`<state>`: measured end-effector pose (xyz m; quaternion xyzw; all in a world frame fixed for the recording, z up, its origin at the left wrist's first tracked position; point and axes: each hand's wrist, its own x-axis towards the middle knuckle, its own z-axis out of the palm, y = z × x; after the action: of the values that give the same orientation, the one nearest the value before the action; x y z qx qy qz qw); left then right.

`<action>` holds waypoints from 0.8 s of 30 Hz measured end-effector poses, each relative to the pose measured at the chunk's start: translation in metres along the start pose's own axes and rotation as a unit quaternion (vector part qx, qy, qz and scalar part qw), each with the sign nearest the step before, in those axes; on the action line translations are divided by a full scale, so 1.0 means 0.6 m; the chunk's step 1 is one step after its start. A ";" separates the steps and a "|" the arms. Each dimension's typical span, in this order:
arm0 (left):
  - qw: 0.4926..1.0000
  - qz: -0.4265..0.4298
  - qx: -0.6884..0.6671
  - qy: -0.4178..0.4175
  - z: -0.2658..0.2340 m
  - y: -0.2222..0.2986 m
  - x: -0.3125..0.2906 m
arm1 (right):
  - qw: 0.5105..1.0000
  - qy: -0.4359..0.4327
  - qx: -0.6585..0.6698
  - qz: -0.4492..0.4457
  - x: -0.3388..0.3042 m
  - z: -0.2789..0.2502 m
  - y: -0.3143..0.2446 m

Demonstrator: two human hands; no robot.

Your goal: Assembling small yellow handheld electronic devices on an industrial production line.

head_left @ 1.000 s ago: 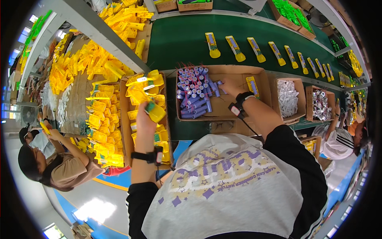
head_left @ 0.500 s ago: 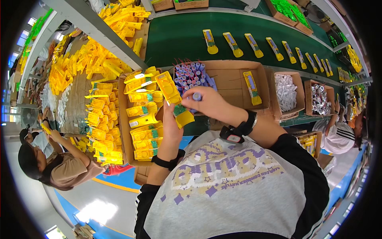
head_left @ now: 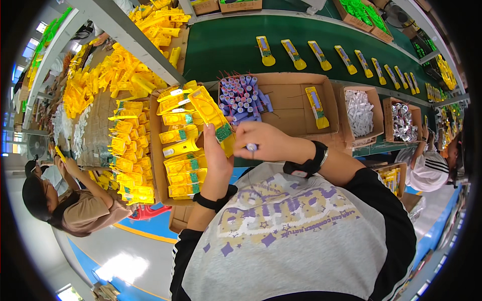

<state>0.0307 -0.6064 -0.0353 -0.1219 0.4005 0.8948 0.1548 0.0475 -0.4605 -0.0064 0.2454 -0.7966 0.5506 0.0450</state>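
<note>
My left hand [head_left: 217,156] is closed around a long yellow plastic housing [head_left: 206,105], which slants up and to the left. A green circuit board [head_left: 224,132] sits in the housing near my left fingers. Just right of it, my right hand [head_left: 273,142] has its fingers curled around a purple cylindrical battery cell [head_left: 252,147], and only the cell's pale end shows. Beyond both hands lies a bundle of similar purple cells [head_left: 238,96] with red wires. Left of my left hand, a carton holds several yellow housings with green boards [head_left: 183,171].
A cardboard box [head_left: 287,102] behind the hands holds one fitted yellow housing [head_left: 316,107]. More fitted housings line the green conveyor [head_left: 226,40]. Boxes of white parts [head_left: 358,114] and silvery parts [head_left: 403,123] stand right. A grey post [head_left: 130,40] crosses the upper left; a co-worker [head_left: 83,203] sits left.
My right hand has moved down toward my body with the battery cell, away from the purple bundle. The housing in my left hand has shifted slightly left.
</note>
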 end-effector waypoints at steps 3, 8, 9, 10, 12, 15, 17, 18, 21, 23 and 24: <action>0.999 0.022 0.042 -0.009 0.013 0.011 -0.010 | 0.994 -0.045 0.090 0.032 0.000 -0.017 -0.025; 0.983 0.044 0.176 -0.033 0.009 -0.007 -0.017 | 0.975 0.125 0.042 0.179 0.027 -0.008 -0.002; 0.971 0.079 0.223 -0.039 0.014 -0.013 -0.018 | 0.975 0.127 0.040 0.179 0.030 -0.007 -0.002; 0.955 0.113 0.269 -0.045 0.017 -0.016 -0.018 | 0.962 0.104 0.100 0.230 0.033 -0.008 -0.003; 0.956 0.105 0.267 -0.053 0.014 -0.018 -0.014 | 0.943 0.081 0.160 0.279 0.037 -0.009 -0.003; 0.958 0.090 0.266 -0.065 0.013 -0.022 -0.012 | 0.948 0.080 0.091 0.294 0.037 -0.007 -0.004; 0.959 0.101 0.252 -0.086 0.015 -0.026 -0.008 | 0.957 0.110 0.075 0.259 0.034 -0.002 -0.003; 0.959 0.101 0.252 -0.086 0.016 -0.025 -0.008 | 0.956 0.110 0.075 0.260 0.037 -0.002 -0.001; 0.949 0.091 0.286 -0.096 0.017 -0.022 -0.010 | 0.907 0.153 0.201 0.338 0.048 -0.009 0.009; 0.954 0.058 0.283 -0.084 0.017 -0.023 -0.012 | 0.951 0.173 0.101 0.237 0.051 -0.009 0.015; 0.954 0.058 0.283 -0.083 0.019 -0.023 -0.011 | 0.951 0.173 0.101 0.237 0.051 -0.010 0.008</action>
<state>0.0411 -0.5905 -0.0351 0.0254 0.6298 0.7590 0.1633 0.0177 -0.4644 0.0024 -0.0458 -0.7520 0.6571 0.0255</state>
